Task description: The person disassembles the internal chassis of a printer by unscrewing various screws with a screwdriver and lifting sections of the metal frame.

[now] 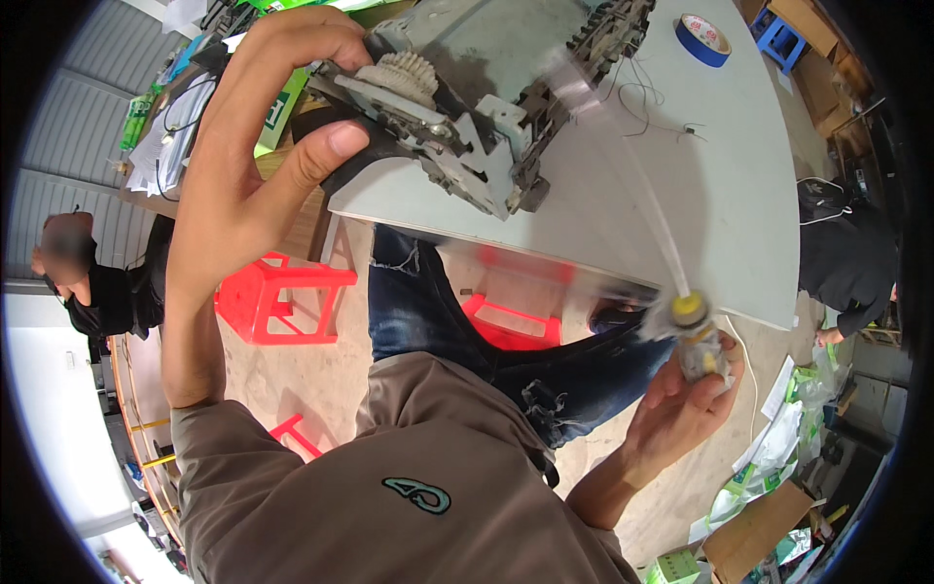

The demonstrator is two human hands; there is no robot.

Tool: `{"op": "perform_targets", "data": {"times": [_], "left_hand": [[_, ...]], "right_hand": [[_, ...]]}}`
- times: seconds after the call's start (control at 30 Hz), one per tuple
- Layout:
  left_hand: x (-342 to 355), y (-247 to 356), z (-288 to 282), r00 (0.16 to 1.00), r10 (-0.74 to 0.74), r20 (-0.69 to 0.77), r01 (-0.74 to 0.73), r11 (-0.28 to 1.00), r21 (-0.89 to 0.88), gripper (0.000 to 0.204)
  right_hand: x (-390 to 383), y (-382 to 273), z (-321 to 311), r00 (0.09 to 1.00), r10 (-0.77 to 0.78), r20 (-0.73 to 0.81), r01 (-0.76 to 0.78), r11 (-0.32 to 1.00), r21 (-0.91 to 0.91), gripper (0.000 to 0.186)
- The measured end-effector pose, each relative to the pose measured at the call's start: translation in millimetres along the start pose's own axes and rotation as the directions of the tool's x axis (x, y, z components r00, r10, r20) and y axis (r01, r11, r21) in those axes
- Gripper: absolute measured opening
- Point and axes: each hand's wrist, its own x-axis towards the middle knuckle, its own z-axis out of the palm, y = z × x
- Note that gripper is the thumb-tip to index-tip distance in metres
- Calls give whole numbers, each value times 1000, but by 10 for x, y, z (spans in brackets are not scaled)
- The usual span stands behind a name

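Note:
My left hand point(258, 146) grips the left end of a dirty machine assembly, tilted over the table, with the thumb below and fingers above. Near those fingers, a worn off-white gear point(401, 80) sits on a metal bracket point(457, 136) of the assembly; a broad grey panel point(477, 44) lies behind. My right hand point(676, 414), low past the table's front edge, is closed around a small whitish bottle point(702, 355) with a yellow top. A long, pale, see-through streak, perhaps a thin tube, runs from that top up toward the assembly; blur hides its exact form.
A roll of blue tape point(702, 41) and thin loose wires point(637, 92) lie on the grey table point(720, 185). Red plastic stools point(282, 297) stand below. Another person point(97, 277) is at far left, one in black point(842, 253) at right. A cardboard box point(759, 535) sits lower right.

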Motion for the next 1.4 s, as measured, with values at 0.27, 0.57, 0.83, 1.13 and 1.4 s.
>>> {"op": "perform_targets", "data": {"times": [0.27,0.57,0.83,1.13,1.4], "left_hand": [[-60,12,25,1000,-25,-6,25,999,-25,44],[-84,63,51,998,-67,-11,65,991,-113,45],[-104,44,103,997,-22,-68,12,990,-139,47],[-155,25,129,993,-81,-81,66,982,-179,44],[-177,1,166,991,-101,-91,76,965,-249,41]], "right_hand": [[-4,-25,23,992,-26,125,31,999,-31,54],[3,-61,-12,946,-70,315,111,987,-116,49],[20,-65,-22,999,36,-7,-36,999,-14,57],[56,-62,-150,978,-51,204,68,995,-73,45],[110,19,-227,969,-21,245,61,986,-158,52]]}}
